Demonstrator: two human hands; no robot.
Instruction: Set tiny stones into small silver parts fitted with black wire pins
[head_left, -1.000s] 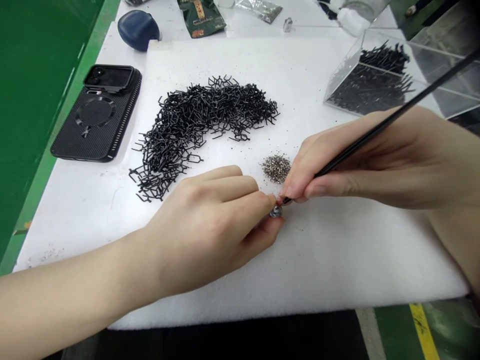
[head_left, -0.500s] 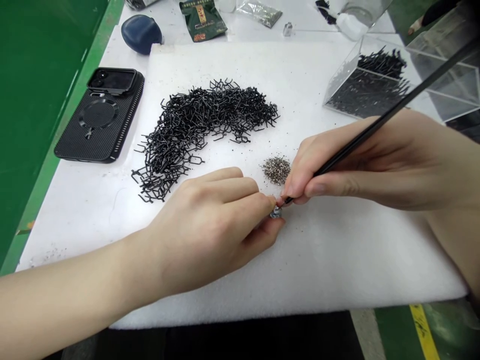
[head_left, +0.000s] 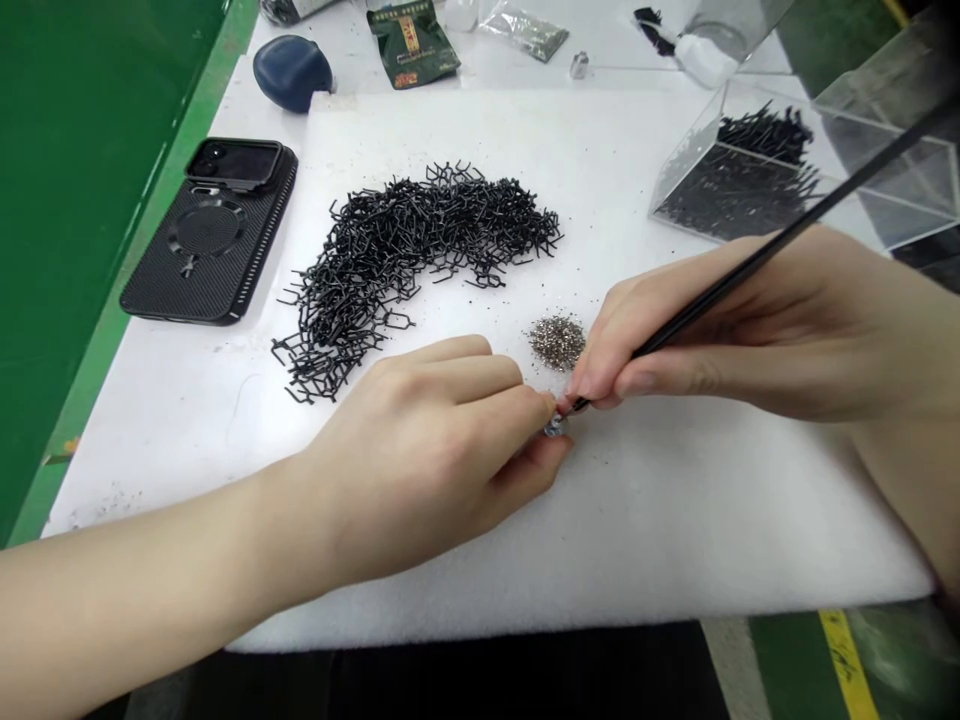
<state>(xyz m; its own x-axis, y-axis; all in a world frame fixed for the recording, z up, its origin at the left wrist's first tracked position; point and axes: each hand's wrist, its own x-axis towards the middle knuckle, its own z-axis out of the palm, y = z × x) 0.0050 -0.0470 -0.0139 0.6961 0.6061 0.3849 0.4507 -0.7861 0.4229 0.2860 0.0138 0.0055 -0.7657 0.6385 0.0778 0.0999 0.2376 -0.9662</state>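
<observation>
Between its thumb and index finger, my left hand [head_left: 435,440] pinches a small shiny metal piece [head_left: 555,426]; most of it is hidden by the fingers. My right hand [head_left: 697,330] is closed like a writing grip around a long thin black rod [head_left: 757,265]. The rod's lower tip meets or nearly touches the metal piece, and its kind cannot be made out. Just beyond my fingertips lies a little heap of tiny brownish metallic bits [head_left: 557,342]. A curved pile of black forked pieces [head_left: 420,235] spreads behind my left hand.
A white foam sheet [head_left: 675,540] covers the table. At the left lies a black phone case [head_left: 206,235], with a dark blue rounded object [head_left: 292,72] behind it. Toward the back are a green packet [head_left: 412,45] and, at right, a clear box [head_left: 731,180] of black pieces.
The whole view has shifted slightly, so things sit a little further right and lower. Both hands keep their grips, and the rod's tip stays at the metal piece.
</observation>
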